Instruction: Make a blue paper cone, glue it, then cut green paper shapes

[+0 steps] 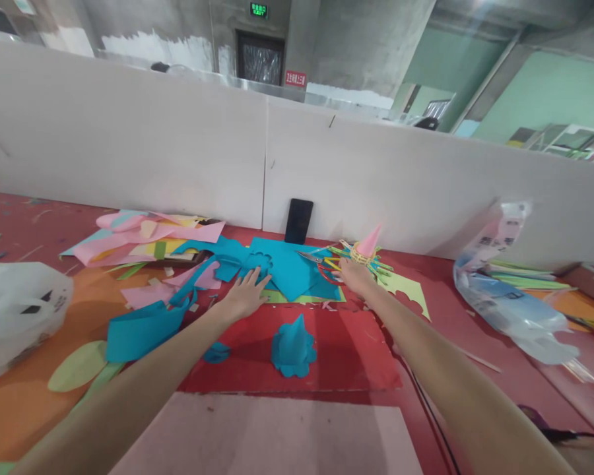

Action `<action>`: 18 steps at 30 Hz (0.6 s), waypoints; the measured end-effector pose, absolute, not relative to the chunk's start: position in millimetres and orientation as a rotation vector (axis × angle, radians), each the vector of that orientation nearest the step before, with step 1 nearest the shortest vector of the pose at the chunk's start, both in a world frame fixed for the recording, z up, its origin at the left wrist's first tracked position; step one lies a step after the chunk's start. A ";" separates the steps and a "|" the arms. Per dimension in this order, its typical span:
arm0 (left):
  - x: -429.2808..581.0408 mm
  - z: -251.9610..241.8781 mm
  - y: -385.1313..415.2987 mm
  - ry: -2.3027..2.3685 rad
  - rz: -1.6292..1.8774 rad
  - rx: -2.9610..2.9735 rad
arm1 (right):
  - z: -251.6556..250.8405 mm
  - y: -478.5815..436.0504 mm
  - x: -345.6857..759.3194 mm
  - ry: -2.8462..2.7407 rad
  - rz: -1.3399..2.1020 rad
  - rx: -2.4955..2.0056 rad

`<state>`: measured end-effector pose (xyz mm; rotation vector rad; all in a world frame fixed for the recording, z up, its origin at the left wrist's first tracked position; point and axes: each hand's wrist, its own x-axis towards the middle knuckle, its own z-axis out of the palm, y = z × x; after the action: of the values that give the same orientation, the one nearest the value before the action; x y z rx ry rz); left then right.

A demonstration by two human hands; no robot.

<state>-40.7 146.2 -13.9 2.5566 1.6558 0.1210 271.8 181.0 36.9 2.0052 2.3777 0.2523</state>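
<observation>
My left hand (246,295) lies palm down with fingers spread on blue paper, beside a blue piece with a scalloped cut-out (260,262). The fingers of my right hand (357,277) are closed at the red and yellow handles of a pair of scissors (330,265), whose blades point left over a blue sheet (294,274). Just beyond that hand stands a pink paper cone (369,243) with a yellow woven band and green strips around its base. Nearer me, a blue paper cone on a scalloped base (294,348) sits on the red mat (351,356).
A black phone (298,221) leans against the white partition (188,152). Paper scraps (143,241) heap at the left, near a white plastic bag (20,310). Another plastic bag (509,297) lies at the right. A pink board (277,435) lies in front, and a cable (430,402) runs beside it.
</observation>
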 end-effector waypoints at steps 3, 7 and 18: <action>-42.8 -4.4 144.6 1.623 0.160 2.685 | 33.4 191.1 281.5 2.374 0.325 1.962; -38.5 14.4 139.1 1.523 0.258 2.847 | 31.8 193.4 282.8 2.379 0.315 1.891; -37.8 25.0 162.4 1.452 -0.151 2.891 | 33.9 154.0 196.4 2.897 0.251 1.471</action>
<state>-37.8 162.4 25.0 2.8910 1.4516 -0.1507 196.4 154.0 33.9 1.4714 2.8969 0.2511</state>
